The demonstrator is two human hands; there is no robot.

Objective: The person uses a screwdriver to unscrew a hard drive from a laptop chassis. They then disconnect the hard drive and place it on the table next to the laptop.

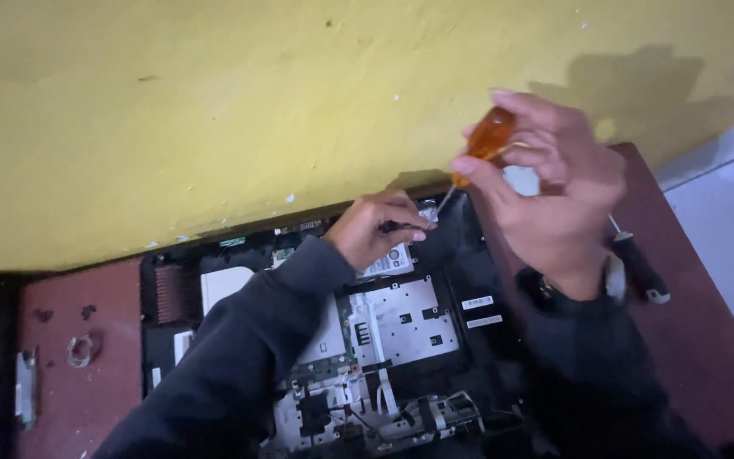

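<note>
1. The screwdriver has an amber, see-through handle at the top and a thin metal shaft that runs down toward 7 o'clock. Its long axis is tilted, handle at 1 o'clock and tip at 7 o'clock.
2. The tip ends near a small silvery part at the far edge of the opened laptop. Whether the tip actually touches that part is too small to tell.
3. The right hand is closed around the handle, thumb and fingers clamped on it from both sides, well above the board.
4. The left hand lies at 8 o'clock from the tip and is the nearer hand to it. Its fingers are pinched together just beside the silvery part; what they hold, if anything, cannot be made out.
5. Directly under the left hand sits a flat metal drive with a pale label, inside the laptop's bare base.
6. At 3 o'clock from the right wrist, a second screwdriver with a black handle lies on the reddish-brown table, apart from both hands.
7. At 9 o'clock, well apart from the laptop, a small ring of wire rests on the table.
8. Behind everything stands a yellow wall.
</note>
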